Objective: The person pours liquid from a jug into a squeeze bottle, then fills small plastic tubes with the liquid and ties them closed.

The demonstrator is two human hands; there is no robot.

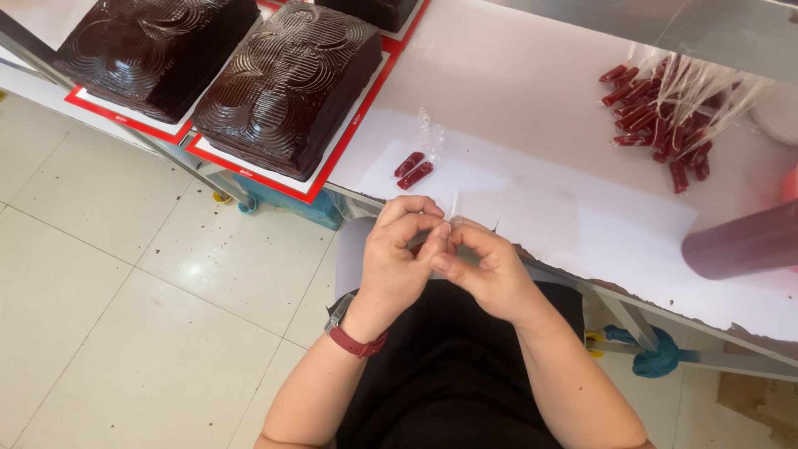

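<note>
My left hand (397, 254) and my right hand (490, 270) meet at the table's front edge, fingertips pinched together on a small clear plastic tube (454, 206) that sticks up between them. A dark red band sits on my left wrist. Just beyond my hands, two small red filled tubes (413, 170) lie side by side on the white paper (582, 224), with a scrap of clear plastic (430, 133) behind them.
Two dark chocolate cakes (287, 83) (154, 46) sit on red-edged white boards at the left. A pile of several red tubes with clear plastic strips (665, 125) lies at the back right. A dark red cylinder (740, 241) rests at the right edge.
</note>
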